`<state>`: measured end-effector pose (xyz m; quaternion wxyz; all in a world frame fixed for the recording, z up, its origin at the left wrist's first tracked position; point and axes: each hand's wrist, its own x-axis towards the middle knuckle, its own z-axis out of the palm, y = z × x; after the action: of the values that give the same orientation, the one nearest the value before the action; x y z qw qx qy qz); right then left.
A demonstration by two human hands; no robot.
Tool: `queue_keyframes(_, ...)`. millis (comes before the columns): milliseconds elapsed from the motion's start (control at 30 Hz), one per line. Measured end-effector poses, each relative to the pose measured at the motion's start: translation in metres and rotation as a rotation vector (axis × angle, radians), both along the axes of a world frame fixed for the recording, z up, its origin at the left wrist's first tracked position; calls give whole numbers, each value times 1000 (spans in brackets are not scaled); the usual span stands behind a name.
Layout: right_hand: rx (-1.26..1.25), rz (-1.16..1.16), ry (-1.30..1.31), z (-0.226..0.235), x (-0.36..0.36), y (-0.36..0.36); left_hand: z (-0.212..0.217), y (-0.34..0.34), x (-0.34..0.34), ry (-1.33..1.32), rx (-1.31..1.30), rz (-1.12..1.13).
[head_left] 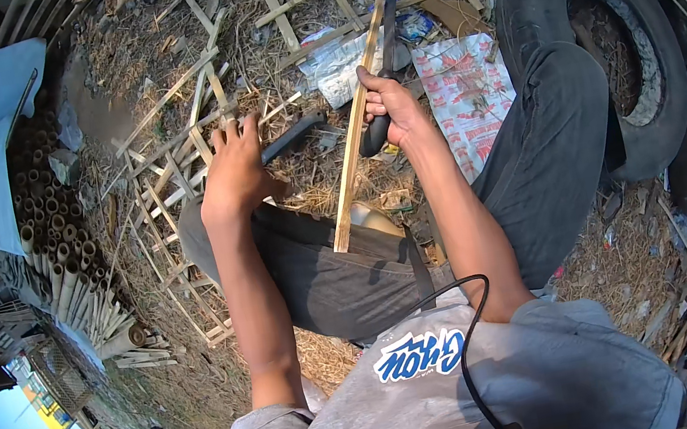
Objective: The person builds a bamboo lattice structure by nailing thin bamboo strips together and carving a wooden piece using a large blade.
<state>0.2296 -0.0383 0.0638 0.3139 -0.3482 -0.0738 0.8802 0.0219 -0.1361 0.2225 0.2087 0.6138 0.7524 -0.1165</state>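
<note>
My right hand (396, 106) is closed around a long, pale split bamboo strip (349, 179) and the black handle of a knife (373, 137). The knife's dark blade lies along the strip's upper end. Slanting down toward my lap, the strip's lower end reaches my dark trousers. Over my left knee, my left hand (236, 169) is raised with its fingers bent but apart, and nothing shows in it. Just right of those fingers a black bar-like tool (292, 136) lies on the ground; its kind is unclear.
Bamboo lattices (270, 1) lie ahead and to the left. At right stands a large tyre (520, 8) beside my leg. A printed plastic sheet (461, 90) covers straw between my knees. Stacked bamboo poles (59, 253) are at far left. A black cable (470, 375) crosses my shirt.
</note>
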Motion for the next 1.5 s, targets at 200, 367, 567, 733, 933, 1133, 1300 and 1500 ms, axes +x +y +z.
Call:
queue_keyframes(200,-55,-96,44,26,-12,-4,-2,26,55,-532,452,-170)
queue_keyframes(367,-3,-39,33,54,-5,2,-9,37,72,-812,980,-412)
queue_keyframes(567,71,93,-103,74,19,1,20,107,77,-1054,986,-47)
queue_keyframes(733,140,136,-399,58,32,-20,43,158,51,-1511,1156,74)
queue_keyframes(933,73,154,-468,42,42,-22,21,171,48,-1606,1183,-23)
queue_keyframes(1133,292,207,-641,62,49,-14,33,164,54,-1718,1148,219)
queue_keyframes(1300,362,203,-717,79,55,-22,52,160,48,-1540,1329,353)
queue_keyframes(1500,377,88,-743,67,53,-35,44,179,46,-1602,1415,430)
